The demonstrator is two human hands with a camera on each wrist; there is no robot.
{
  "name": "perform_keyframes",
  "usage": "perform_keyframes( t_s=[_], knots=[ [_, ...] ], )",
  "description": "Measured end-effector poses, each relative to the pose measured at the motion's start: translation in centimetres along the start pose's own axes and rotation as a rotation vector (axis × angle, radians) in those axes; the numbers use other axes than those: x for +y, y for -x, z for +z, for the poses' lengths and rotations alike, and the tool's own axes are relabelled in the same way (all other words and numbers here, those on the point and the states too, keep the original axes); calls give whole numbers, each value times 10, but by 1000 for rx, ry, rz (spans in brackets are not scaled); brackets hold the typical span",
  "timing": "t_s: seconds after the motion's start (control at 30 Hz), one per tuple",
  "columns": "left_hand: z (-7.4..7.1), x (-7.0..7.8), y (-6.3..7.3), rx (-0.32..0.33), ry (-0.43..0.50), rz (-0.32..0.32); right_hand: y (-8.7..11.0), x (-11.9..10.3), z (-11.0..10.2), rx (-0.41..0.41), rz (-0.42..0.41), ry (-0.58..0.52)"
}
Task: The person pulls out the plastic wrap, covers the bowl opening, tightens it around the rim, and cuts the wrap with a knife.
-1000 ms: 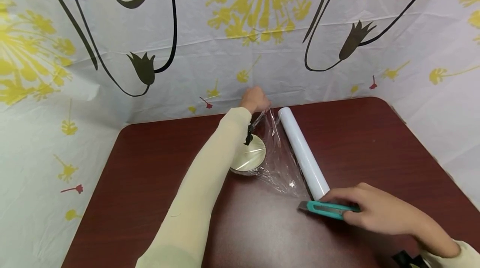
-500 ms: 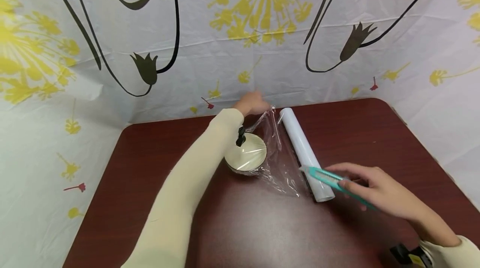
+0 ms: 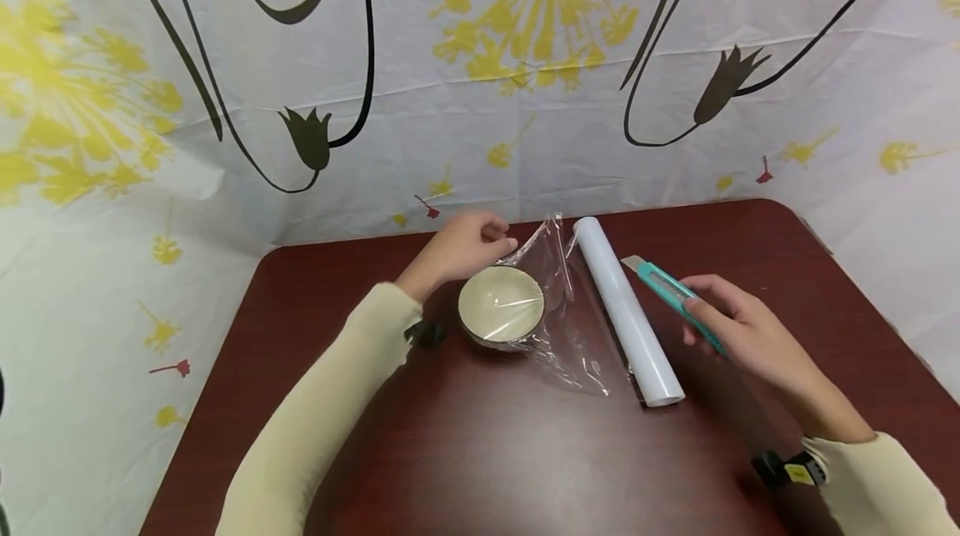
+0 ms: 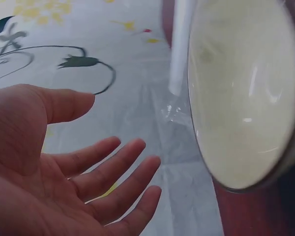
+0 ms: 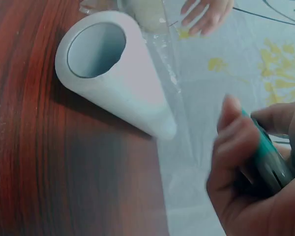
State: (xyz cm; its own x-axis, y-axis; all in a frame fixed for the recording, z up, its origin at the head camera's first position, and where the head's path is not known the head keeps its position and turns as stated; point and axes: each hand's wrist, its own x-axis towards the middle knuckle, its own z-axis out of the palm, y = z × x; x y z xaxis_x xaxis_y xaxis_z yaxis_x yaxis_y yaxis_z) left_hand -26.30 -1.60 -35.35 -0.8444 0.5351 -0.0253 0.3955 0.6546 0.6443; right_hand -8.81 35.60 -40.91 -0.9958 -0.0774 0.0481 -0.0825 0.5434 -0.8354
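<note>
My right hand (image 3: 731, 323) grips a teal utility knife (image 3: 675, 296), its blade (image 3: 632, 262) out and pointing up and left, to the right of the roll. In the right wrist view the fingers curl round the knife's handle (image 5: 270, 155). My left hand (image 3: 468, 244) is at the back left of a cream bowl (image 3: 501, 303). Its fingers are spread and relaxed with nothing in them, as the left wrist view shows. Clear plastic wrap (image 3: 558, 328) is stretched over the bowl, and its loose crumpled part lies between the bowl and the white roll (image 3: 628, 311).
The dark red wooden table (image 3: 525, 469) meets a white sheet (image 3: 570, 144) with yellow and black flower prints at its back edge. The roll lies slanted from the back edge toward the front right.
My left hand has let go of the wrap's far end and drawn back left, uncovering the bowl. My right hand has lifted the knife up and away from the roll's near end.
</note>
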Motion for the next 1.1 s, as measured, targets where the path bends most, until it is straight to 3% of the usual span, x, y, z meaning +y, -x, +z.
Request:
perform_keyframes(
  t_s=[0.2,0.4,0.6,0.93,1.1],
  knots=[
    [4,-20,48,121,140,-64,-10,8,1,107,102,4],
    [14,-40,76,166,162,-151,-18,18,1,107,157,-39],
    [27,-53,87,121,183,-195,-26,28,4,96,236,-17],
    [44,-60,88,91,206,-232,-36,46,2,138,270,325],
    [48,-63,87,89,222,-245,-38,49,-5,135,256,397]
  ],
)
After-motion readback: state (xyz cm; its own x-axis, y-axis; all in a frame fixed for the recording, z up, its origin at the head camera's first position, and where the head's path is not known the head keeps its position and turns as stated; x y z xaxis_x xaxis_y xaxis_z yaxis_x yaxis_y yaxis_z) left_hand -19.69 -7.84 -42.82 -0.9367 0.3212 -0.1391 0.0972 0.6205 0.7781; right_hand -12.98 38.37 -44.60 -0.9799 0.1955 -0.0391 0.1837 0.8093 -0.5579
